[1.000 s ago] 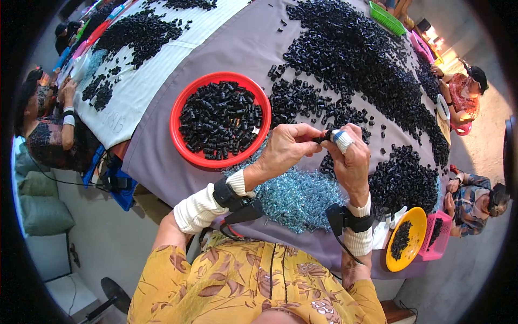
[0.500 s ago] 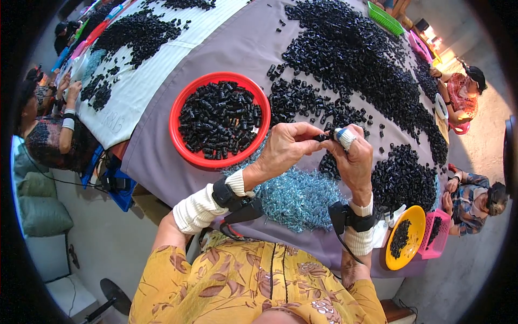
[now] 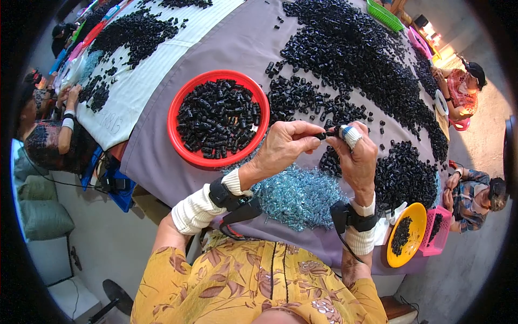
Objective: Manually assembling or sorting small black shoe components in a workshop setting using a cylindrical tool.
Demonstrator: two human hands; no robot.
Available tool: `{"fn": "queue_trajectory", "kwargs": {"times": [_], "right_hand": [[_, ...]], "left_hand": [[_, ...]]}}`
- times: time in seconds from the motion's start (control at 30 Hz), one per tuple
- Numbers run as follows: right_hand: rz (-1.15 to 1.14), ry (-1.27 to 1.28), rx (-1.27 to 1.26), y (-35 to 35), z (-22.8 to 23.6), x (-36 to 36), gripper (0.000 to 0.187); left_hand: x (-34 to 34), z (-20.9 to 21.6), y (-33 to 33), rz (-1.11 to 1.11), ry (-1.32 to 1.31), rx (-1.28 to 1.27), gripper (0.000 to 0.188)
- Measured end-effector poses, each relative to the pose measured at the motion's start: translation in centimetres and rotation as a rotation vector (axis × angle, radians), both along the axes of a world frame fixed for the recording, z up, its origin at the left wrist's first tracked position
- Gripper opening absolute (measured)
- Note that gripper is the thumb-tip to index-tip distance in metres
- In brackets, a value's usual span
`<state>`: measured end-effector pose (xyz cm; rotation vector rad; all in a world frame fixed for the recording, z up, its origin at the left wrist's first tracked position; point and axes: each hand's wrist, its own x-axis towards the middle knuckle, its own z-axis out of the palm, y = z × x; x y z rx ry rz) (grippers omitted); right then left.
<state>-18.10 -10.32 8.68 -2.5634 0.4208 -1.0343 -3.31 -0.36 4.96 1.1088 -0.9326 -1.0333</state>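
My left hand [image 3: 281, 148] and my right hand [image 3: 357, 164] meet above the table, thumbs and forefingers pinched. Between the fingertips sits a small black plastic cylinder [image 3: 322, 135], partly hidden by them, and both hands grip it. A white and blue finger wrap [image 3: 352, 136] covers a finger of the right one. Just below the hands lies a heap of small, shiny pale-blue clear pieces [image 3: 300, 198]. To the left stands a red basin [image 3: 176, 141] full of black cylinders [image 3: 218, 119]. More loose black cylinders [image 3: 407, 175] are piled to the right.
A large spread of black cylinders [image 3: 345, 51] covers the far table. At the right edge are a yellow plate [image 3: 395, 256] and a pink basket [image 3: 435, 244], both with black bits. A green basket [image 3: 384, 16] stands far off. Other people sit working on both sides.
My right hand has shifted very slightly to the right. Both hands keep their pinch on the black cylinder. At the left, a co-worker's hands have changed position.
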Motion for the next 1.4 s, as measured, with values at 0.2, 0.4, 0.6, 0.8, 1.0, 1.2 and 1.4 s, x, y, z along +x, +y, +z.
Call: {"fn": "queue_trajectory", "kwargs": {"times": [0.2, 0.4, 0.6, 0.8, 1.0, 1.2, 1.4], "right_hand": [[0.011, 0.045, -0.154, 0.1, 0.4, 0.2, 0.017], [0.027, 0.086, -0.203, 0.3, 0.2, 0.3, 0.016], [0.045, 0.106, -0.113, 0.1, -0.2, 0.1, 0.015], [-0.017, 0.155, -0.193, 0.3, -0.3, -0.3, 0.015], [-0.080, 0.283, -0.281, 1.0, -0.1, -0.2, 0.010], [-0.095, 0.340, -0.274, 1.3, -0.6, -0.2, 0.010], [-0.055, 0.332, -0.267, 1.0, -1.1, -0.4, 0.012]], "left_hand": [[0.0, 0.0, 0.0, 0.029, -0.044, 0.006, 0.021], [-0.1, 0.1, 0.0, 0.038, -0.061, 0.035, 0.021], [-0.1, -0.4, -0.1, 0.032, -0.129, 0.001, 0.020], [-0.2, -0.4, -0.2, 0.042, -0.115, -0.011, 0.020], [-0.3, -0.8, -0.5, 0.039, -0.083, 0.013, 0.020], [-0.4, -1.2, -0.6, 0.042, -0.095, 0.014, 0.020], [-0.5, -1.5, -0.6, 0.070, -0.151, -0.005, 0.020]]}}
